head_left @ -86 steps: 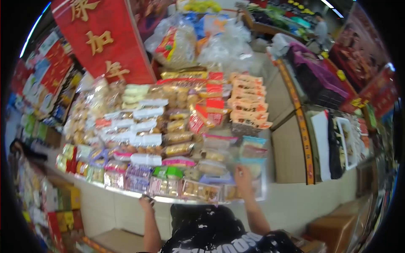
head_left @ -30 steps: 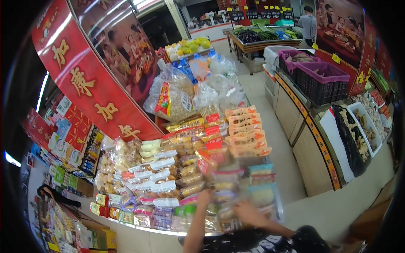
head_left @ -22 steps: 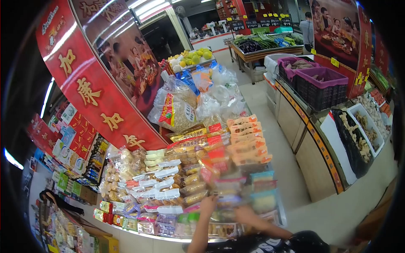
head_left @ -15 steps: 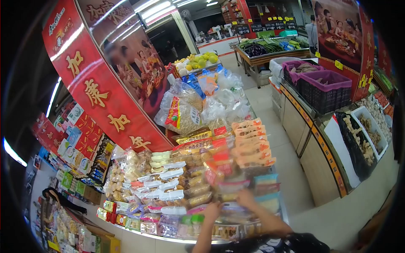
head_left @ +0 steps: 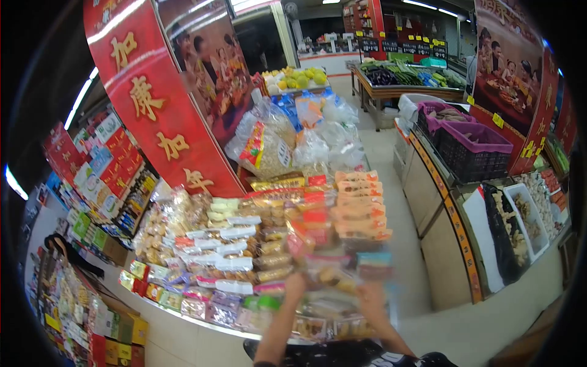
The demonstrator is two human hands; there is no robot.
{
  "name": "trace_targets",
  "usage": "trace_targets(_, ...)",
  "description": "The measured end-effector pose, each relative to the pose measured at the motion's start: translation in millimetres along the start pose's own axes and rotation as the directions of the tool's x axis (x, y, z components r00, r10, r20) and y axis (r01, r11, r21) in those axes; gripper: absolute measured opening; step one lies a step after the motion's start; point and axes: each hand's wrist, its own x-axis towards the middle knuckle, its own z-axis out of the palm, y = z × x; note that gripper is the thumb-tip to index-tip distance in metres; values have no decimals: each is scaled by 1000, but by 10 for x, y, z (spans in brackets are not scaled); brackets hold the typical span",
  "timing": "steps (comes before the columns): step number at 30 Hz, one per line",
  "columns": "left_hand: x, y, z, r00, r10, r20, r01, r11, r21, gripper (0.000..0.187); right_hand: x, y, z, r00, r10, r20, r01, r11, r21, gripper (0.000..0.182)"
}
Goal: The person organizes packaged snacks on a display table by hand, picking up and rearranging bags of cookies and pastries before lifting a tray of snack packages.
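Observation:
My left hand (head_left: 295,286) is closed at the left edge of a clear plastic bag (head_left: 335,276) with yellowish-brown contents. At the bag's right side my right hand (head_left: 370,293) has its fingers closed on it, blurred by motion. The bag is held over the front rows of packaged goods. Just behind it are red-and-clear packets (head_left: 310,229). To the right lies a blue-topped packet (head_left: 374,259), and orange-topped packets (head_left: 361,211) form a column farther back. Green-topped packets (head_left: 263,302) are left of my left hand.
A red banner (head_left: 147,98) stands at the back left of the display. Large clear bags (head_left: 263,147) lie behind the packets. Across the aisle at right is a counter (head_left: 449,226) with purple-lined crates (head_left: 474,144) and a white tray (head_left: 527,214). Shelves stand at left.
The view has shifted. My hands have moved apart, and the clear bag now shows between them, lifted above the other packets.

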Motion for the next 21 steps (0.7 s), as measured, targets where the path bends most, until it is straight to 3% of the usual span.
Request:
trace_targets(2,171,63,-67,997,41,70,-37,998,-56,38,-276,8,-11,988,88,126,-78,994,-82,9)
trace_targets(4,249,41,-12,995,-26,93,57,935,-350,39,-365,129,252,986,-7,168,0,999,38,10)
trace_targets(5,184,49,45,994,-30,103,65,932,-356,39,-408,151,372,984,-1,179,-5,999,32,10)
trace_targets(7,116,90,-22,994,-97,-44,52,806,-590,38,-387,189,598,979,31,199,-22,999,-49,8)
trace_targets(8,2,114,-66,993,-109,-49,59,804,-591,38,-341,237,699,978,22,208,-13,999,-44,8)
trace_targets(10,-434,337,-304,989,-27,-148,-28,933,-359,35,-272,282,907,926,-84,367,153,974,-164,16)
trace_targets(11,-596,349,-299,981,76,-179,-134,930,-342,32,-173,260,935,917,-109,385,177,973,-146,16)
trace_targets(12,-793,349,-279,962,163,-217,-228,920,-319,30,11,229,936,771,34,636,36,995,-98,22)
trace_targets(13,-1020,397,-327,967,193,-170,-240,912,-332,29,210,163,963,529,126,839,-82,992,-97,28)
trace_targets(14,-1181,411,-343,968,204,-145,-243,907,-343,28,381,86,964,602,90,793,13,992,-122,29)
trace_targets(15,-1308,336,-226,935,301,-185,-341,907,-248,29,576,37,992,667,23,744,119,983,-137,29)
trace_targets(16,-1390,273,-109,898,389,-204,-421,896,-142,30,693,93,1096,813,-100,574,201,973,-115,33)
trace_targets(17,-1456,331,-159,932,299,-205,-341,914,-218,30,771,248,1218,902,-224,369,274,958,-87,38)
trace_targets(19,-1590,529,-249,961,144,-235,-213,929,-304,31,913,581,1485,865,-201,460,234,972,-15,61)
trace_targets(21,-1604,583,-282,993,93,78,-67,958,-279,35,918,670,1636,783,-162,601,260,962,-80,71)
